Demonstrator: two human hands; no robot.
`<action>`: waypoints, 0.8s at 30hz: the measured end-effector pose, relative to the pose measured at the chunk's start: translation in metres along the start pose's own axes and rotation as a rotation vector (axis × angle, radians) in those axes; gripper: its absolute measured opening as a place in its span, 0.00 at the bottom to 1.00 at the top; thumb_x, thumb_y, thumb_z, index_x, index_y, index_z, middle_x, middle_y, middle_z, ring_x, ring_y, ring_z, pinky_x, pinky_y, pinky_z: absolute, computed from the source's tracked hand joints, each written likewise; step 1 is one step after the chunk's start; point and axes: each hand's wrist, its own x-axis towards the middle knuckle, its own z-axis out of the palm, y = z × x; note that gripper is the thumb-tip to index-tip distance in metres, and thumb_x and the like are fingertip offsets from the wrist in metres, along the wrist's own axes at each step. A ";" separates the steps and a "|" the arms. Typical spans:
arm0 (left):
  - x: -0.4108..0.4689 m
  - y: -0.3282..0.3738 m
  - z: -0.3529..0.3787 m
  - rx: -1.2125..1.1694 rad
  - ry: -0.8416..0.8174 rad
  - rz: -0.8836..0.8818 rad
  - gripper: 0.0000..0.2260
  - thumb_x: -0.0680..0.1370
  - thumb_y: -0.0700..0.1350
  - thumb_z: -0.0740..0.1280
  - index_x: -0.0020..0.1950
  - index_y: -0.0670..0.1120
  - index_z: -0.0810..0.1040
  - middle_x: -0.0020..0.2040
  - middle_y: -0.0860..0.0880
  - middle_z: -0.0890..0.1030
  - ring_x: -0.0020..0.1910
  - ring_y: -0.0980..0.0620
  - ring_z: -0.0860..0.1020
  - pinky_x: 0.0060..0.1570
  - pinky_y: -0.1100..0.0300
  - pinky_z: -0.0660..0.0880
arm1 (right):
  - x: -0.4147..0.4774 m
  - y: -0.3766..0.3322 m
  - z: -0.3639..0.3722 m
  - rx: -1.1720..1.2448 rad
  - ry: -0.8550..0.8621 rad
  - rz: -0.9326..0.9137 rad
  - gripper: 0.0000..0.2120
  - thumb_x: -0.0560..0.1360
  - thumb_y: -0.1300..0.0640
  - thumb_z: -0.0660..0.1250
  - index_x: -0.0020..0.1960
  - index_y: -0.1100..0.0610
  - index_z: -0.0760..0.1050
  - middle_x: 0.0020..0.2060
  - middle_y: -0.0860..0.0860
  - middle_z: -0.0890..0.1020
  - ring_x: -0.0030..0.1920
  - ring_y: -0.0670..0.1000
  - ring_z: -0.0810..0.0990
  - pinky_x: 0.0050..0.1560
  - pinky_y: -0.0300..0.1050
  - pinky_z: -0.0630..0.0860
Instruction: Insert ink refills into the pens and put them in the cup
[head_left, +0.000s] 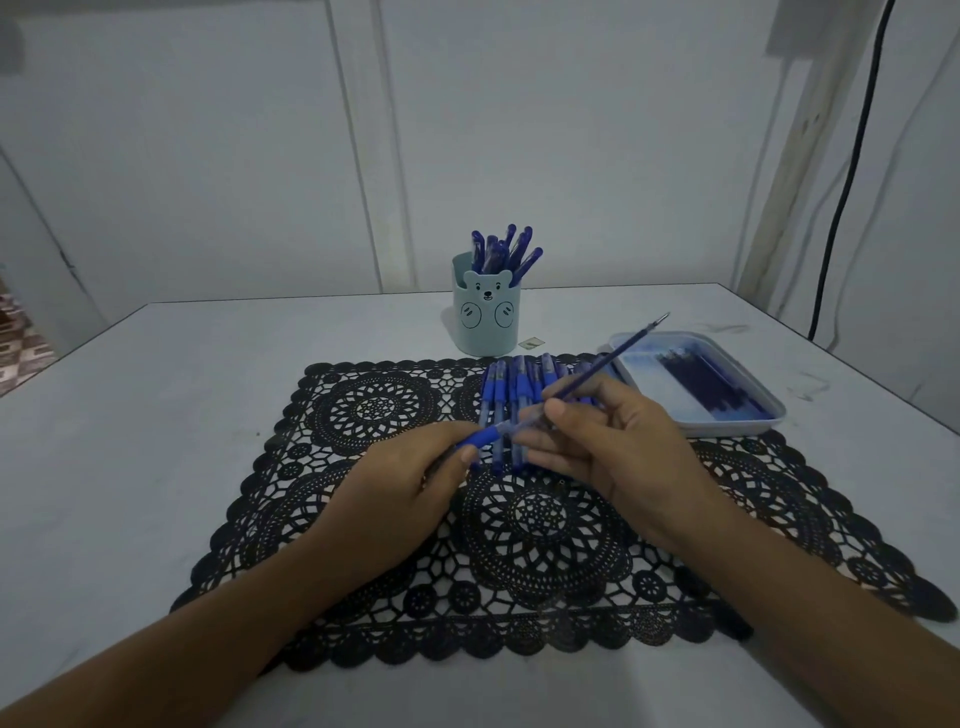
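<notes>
We see two hands above one black lace mat: left hand grips one pen barrel, right hand pinches one refill at its mouth. Beyond: pen row on mat, count unclear; one bear cup with standing pens; one tray of spare refills

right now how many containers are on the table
2: the bear-faced pen cup behind the black lace mat, holding pens, and the tray of ink refills at the mat's far right corner. Nothing appears to hide another.
</notes>
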 end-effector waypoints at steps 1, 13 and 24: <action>0.000 0.001 0.000 -0.003 0.006 0.004 0.14 0.78 0.49 0.57 0.57 0.47 0.77 0.41 0.59 0.79 0.41 0.65 0.75 0.42 0.76 0.68 | -0.001 0.001 0.001 0.011 -0.001 -0.006 0.04 0.74 0.65 0.61 0.48 0.60 0.73 0.38 0.55 0.84 0.42 0.53 0.84 0.44 0.43 0.81; 0.001 0.004 -0.002 -0.041 0.034 0.038 0.14 0.78 0.47 0.56 0.57 0.46 0.77 0.38 0.66 0.74 0.39 0.70 0.74 0.41 0.79 0.65 | -0.002 0.002 0.005 0.077 -0.012 -0.051 0.07 0.68 0.59 0.63 0.47 0.58 0.73 0.40 0.58 0.84 0.41 0.54 0.84 0.42 0.45 0.81; 0.001 0.004 -0.002 -0.053 -0.002 0.081 0.12 0.78 0.45 0.57 0.59 0.50 0.73 0.40 0.63 0.75 0.40 0.66 0.75 0.43 0.77 0.67 | -0.010 0.004 0.006 -0.390 -0.092 -0.093 0.10 0.73 0.64 0.65 0.50 0.52 0.79 0.36 0.50 0.83 0.34 0.45 0.80 0.37 0.36 0.78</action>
